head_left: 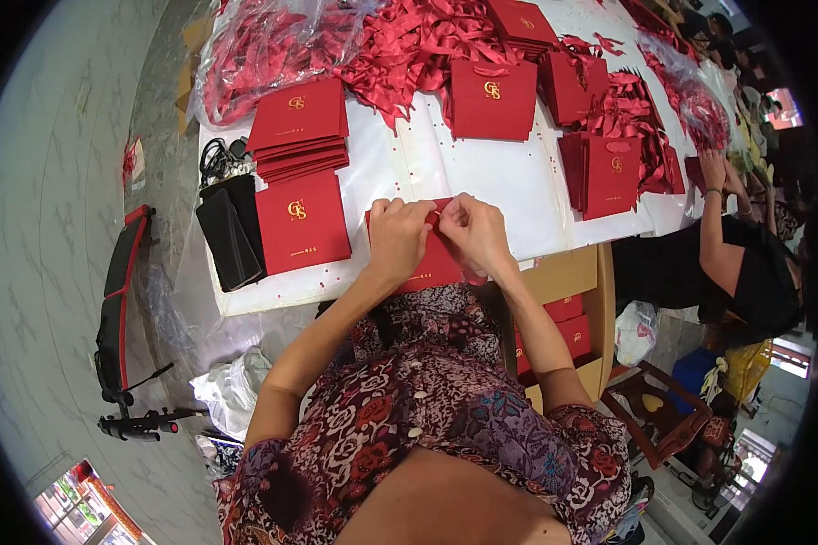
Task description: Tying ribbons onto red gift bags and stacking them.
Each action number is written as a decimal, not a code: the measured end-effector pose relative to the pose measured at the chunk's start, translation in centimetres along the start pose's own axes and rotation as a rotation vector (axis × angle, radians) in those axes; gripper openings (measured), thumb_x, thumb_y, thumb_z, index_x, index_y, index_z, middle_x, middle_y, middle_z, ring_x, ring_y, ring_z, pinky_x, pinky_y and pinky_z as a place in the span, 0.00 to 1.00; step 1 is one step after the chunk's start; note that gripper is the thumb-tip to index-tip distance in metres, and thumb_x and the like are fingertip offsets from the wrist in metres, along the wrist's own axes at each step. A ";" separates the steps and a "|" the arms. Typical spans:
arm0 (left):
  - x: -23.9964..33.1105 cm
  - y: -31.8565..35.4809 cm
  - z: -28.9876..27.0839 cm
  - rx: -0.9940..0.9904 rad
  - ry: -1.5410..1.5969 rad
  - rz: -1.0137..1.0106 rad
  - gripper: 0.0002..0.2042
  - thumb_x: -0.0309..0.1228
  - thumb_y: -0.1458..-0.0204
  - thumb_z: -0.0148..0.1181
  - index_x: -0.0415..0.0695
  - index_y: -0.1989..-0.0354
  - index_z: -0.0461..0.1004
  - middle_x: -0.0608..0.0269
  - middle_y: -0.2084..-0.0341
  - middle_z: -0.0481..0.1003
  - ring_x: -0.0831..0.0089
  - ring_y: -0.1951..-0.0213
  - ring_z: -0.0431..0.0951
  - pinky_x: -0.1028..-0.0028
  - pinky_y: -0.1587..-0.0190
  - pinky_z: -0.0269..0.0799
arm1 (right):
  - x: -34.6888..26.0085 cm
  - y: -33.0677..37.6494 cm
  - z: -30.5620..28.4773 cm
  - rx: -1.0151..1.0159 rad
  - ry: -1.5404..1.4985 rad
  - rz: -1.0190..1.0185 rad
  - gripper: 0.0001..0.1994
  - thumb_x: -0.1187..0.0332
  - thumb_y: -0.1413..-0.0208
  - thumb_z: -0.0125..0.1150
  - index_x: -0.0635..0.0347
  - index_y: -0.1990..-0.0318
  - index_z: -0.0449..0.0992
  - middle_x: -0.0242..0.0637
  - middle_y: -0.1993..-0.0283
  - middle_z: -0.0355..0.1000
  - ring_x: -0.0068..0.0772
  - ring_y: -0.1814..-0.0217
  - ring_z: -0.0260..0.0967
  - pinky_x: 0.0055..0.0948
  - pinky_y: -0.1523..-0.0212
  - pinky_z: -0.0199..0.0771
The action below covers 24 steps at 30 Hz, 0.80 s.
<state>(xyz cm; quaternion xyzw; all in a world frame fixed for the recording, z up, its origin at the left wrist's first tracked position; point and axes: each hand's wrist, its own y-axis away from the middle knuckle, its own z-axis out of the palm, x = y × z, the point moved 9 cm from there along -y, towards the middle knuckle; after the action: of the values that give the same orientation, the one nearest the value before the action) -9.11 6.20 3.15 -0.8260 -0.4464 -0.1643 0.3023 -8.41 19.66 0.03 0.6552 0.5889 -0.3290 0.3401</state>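
Note:
A flat red paper bag [430, 263] with gold print lies at the table's front edge, close to my body. My left hand [398, 238] is closed at its upper left, fingers curled and thumb pressed in near the top edge. Beside it my right hand [478, 234] pinches with thumb and forefinger at the top edge, on what looks like a short piece of red ribbon [438, 214]. The fingertips of both hands nearly meet there and partly hide the ribbon. Left of my hands lies another red bag [304, 222], below a stack of red bags [300, 127].
Loose red ribbons [409, 45] and a plastic bag of ribbons [264, 64] cover the far side. Ribboned bags [609, 177] stand at right. Black pouches [230, 232] lie at left. A cardboard box [568, 277] holds red bags by my right arm. Another person [745, 263] stands at right.

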 end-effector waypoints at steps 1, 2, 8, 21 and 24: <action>0.0 0.0 0.0 0.001 0.000 0.000 0.15 0.26 0.59 0.70 0.47 0.59 0.79 0.60 0.74 0.78 0.63 0.68 0.75 0.65 0.56 0.62 | -0.4 0.0 -0.1 0.012 0.026 -0.005 0.07 0.71 0.51 0.63 0.66 0.69 0.75 0.43 0.74 0.76 0.37 0.74 0.75 0.32 0.67 0.75; -0.2 -0.1 -0.2 0.003 0.024 -0.015 0.15 0.26 0.59 0.70 0.47 0.59 0.79 0.60 0.73 0.78 0.63 0.68 0.75 0.65 0.56 0.62 | -0.6 0.0 0.0 0.012 0.026 -0.005 0.07 0.71 0.51 0.63 0.66 0.69 0.75 0.43 0.74 0.76 0.37 0.74 0.75 0.32 0.67 0.75; -1.3 -0.8 0.0 -0.061 0.147 -0.093 0.15 0.27 0.59 0.70 0.48 0.59 0.79 0.59 0.73 0.78 0.61 0.70 0.75 0.64 0.59 0.64 | -2.7 0.3 -0.8 0.153 0.250 -0.191 0.08 0.71 0.53 0.65 0.67 0.72 0.74 0.45 0.76 0.75 0.40 0.74 0.75 0.34 0.68 0.75; 0.1 -0.2 0.6 -0.117 0.158 0.024 0.14 0.24 0.61 0.69 0.48 0.62 0.79 0.59 0.74 0.79 0.60 0.71 0.76 0.64 0.62 0.64 | -0.6 1.0 0.0 0.052 0.104 -0.070 0.07 0.72 0.51 0.64 0.67 0.70 0.74 0.46 0.75 0.75 0.37 0.75 0.75 0.31 0.71 0.75; -0.8 -0.3 0.7 -0.086 0.269 -0.083 0.13 0.26 0.59 0.70 0.49 0.62 0.79 0.59 0.76 0.78 0.60 0.72 0.75 0.65 0.61 0.64 | -1.7 1.1 -0.7 0.077 0.123 -0.126 0.07 0.72 0.50 0.65 0.67 0.68 0.74 0.46 0.75 0.75 0.36 0.74 0.76 0.31 0.70 0.75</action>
<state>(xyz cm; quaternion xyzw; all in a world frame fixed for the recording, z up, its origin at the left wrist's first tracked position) -9.82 6.31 2.31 -0.7895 -0.4283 -0.3049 0.3167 -7.44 19.22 1.89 0.6483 0.6356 -0.3314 0.2566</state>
